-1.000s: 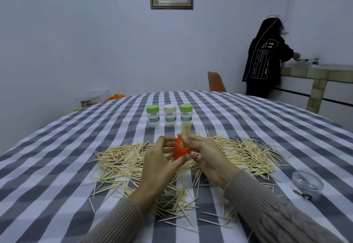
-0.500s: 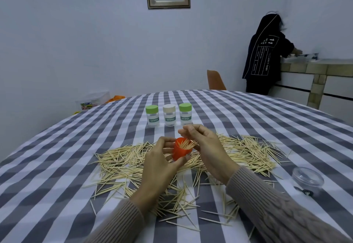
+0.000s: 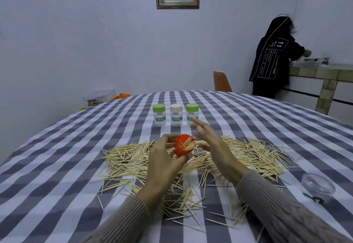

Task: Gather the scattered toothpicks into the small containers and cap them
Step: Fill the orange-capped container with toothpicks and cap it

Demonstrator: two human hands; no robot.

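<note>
My left hand (image 3: 164, 158) grips a small orange container (image 3: 183, 148), tilted toward me above the table, with a bunch of toothpicks lying in its mouth. My right hand (image 3: 212, 143) hovers just right of the container, fingers spread and straight, holding nothing. A wide heap of scattered toothpicks (image 3: 254, 154) covers the checked tablecloth under and around both hands. Behind the heap stand three capped containers in a row: a green-capped one (image 3: 159, 114), a beige-capped one (image 3: 176, 114) and another green-capped one (image 3: 192, 111).
A clear round lid-like cup (image 3: 318, 186) lies at the right near the table edge. An orange chair (image 3: 221, 81) stands behind the table. A person in a black hooded coat (image 3: 271, 59) stands at a counter at the far right. A plastic box (image 3: 99, 97) sits at the far left.
My right hand pushed the upright bundle of toothpicks down into the orange container, then let go and opened, lifting away to the right. The left hand tilted the container toward me.
</note>
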